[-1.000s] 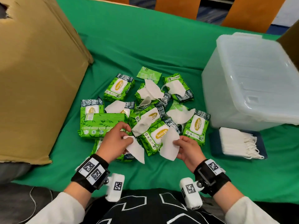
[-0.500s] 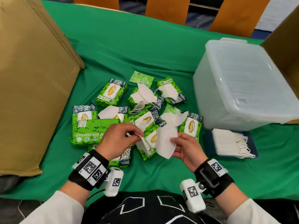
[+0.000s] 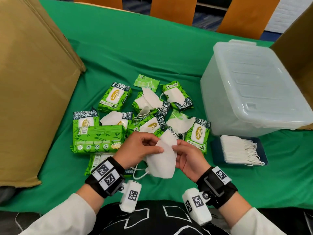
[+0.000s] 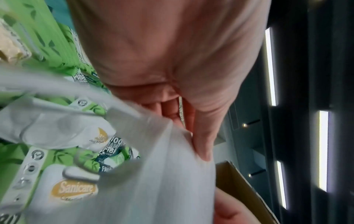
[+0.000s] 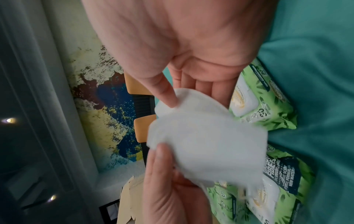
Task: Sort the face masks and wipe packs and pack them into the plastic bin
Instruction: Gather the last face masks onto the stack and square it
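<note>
**Two masks brought together above the near edge**

Left hand (image 3: 137, 148) and right hand (image 3: 188, 158) each pinch the white masks (image 3: 162, 160), now overlapped, before held apart. Free green tabletop (image 3: 279, 175) lies near the closed bin (image 3: 254, 92).

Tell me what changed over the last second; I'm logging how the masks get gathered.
The left hand and right hand, each holding a separate face mask a second ago, have come together; both now pinch the same white masks, stacked and lifted toward the person. Unchanged: the wipe packs, the closed plastic bin and the mask stack beside it.
</note>
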The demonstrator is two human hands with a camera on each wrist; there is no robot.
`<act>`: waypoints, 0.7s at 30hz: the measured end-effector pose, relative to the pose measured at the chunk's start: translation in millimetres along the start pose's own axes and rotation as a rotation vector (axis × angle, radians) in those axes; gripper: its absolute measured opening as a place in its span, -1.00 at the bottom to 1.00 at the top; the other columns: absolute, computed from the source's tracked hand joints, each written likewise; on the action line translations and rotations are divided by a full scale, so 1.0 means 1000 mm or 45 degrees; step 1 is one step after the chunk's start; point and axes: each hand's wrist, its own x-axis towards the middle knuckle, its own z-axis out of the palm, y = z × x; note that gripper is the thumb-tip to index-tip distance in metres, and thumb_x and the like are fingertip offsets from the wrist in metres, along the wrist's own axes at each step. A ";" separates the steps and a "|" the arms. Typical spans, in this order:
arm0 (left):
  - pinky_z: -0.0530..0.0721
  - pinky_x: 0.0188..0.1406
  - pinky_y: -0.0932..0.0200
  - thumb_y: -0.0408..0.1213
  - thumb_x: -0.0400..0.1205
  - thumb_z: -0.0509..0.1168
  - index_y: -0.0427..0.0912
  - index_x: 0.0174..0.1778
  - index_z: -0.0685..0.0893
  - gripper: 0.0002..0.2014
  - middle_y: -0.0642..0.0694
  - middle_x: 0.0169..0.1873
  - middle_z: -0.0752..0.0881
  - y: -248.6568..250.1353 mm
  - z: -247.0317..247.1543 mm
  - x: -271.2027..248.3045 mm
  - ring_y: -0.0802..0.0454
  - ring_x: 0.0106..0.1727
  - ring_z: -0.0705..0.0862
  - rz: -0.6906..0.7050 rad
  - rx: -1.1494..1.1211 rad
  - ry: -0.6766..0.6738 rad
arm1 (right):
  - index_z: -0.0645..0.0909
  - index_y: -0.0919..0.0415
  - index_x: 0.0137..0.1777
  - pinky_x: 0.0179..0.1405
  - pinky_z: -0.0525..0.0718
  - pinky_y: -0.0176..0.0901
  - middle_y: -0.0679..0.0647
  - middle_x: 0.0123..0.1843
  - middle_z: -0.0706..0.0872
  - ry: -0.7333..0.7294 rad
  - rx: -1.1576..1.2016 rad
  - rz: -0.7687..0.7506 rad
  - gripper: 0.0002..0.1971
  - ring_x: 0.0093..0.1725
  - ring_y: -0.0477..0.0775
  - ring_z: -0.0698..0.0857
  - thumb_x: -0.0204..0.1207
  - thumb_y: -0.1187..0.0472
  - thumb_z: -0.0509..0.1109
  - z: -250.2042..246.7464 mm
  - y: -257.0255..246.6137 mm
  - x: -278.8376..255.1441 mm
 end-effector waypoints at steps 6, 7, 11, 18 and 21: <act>0.66 -0.19 0.28 -0.42 0.33 0.72 -0.07 -0.24 0.80 -0.73 -0.02 -0.35 0.70 -0.003 0.006 0.010 0.14 -0.30 0.62 0.010 0.116 0.195 | 0.64 0.38 0.19 -0.25 0.86 0.13 0.36 0.05 0.80 0.001 -0.046 0.035 -0.83 -0.16 0.25 0.81 0.68 0.43 0.27 0.001 0.000 -0.005; 0.65 -0.21 0.28 -0.42 0.32 0.72 -0.07 -0.23 0.80 -0.73 -0.03 -0.36 0.70 -0.002 0.006 0.011 0.14 -0.31 0.62 0.016 0.126 0.193 | 0.67 0.40 0.16 -0.33 0.85 0.09 0.34 0.02 0.81 0.010 -0.084 0.044 -0.82 -0.18 0.23 0.82 0.68 0.42 0.27 0.000 -0.001 -0.006; 0.64 -0.24 0.32 -0.43 0.32 0.72 -0.18 -0.15 0.79 -0.71 -0.15 -0.37 0.69 0.000 0.003 0.015 0.10 -0.34 0.61 0.024 0.114 0.209 | 0.62 0.51 0.29 -0.42 0.83 0.13 0.36 -0.02 0.79 0.059 -0.174 0.040 -0.73 -0.24 0.26 0.82 0.65 0.41 0.30 -0.001 -0.003 -0.004; 0.64 -0.23 0.17 -0.38 0.32 0.73 -0.08 0.01 0.74 -0.59 -0.26 -0.33 0.80 -0.006 0.002 0.020 0.06 -0.31 0.70 -0.040 0.082 0.186 | 0.70 0.32 0.05 -0.30 0.79 0.20 0.31 -0.08 0.82 0.030 -0.214 0.013 -0.80 -0.19 0.27 0.81 0.72 0.26 0.26 0.002 -0.005 -0.006; 0.65 -0.20 0.12 -0.35 0.34 0.73 -0.06 0.02 0.72 -0.58 -0.23 -0.33 0.81 -0.010 0.005 0.021 0.06 -0.31 0.70 -0.043 0.077 0.196 | 0.71 0.32 0.10 -0.29 0.81 0.18 0.30 -0.01 0.81 0.005 -0.287 0.002 -0.85 -0.13 0.25 0.81 0.69 0.27 0.36 0.000 -0.003 -0.004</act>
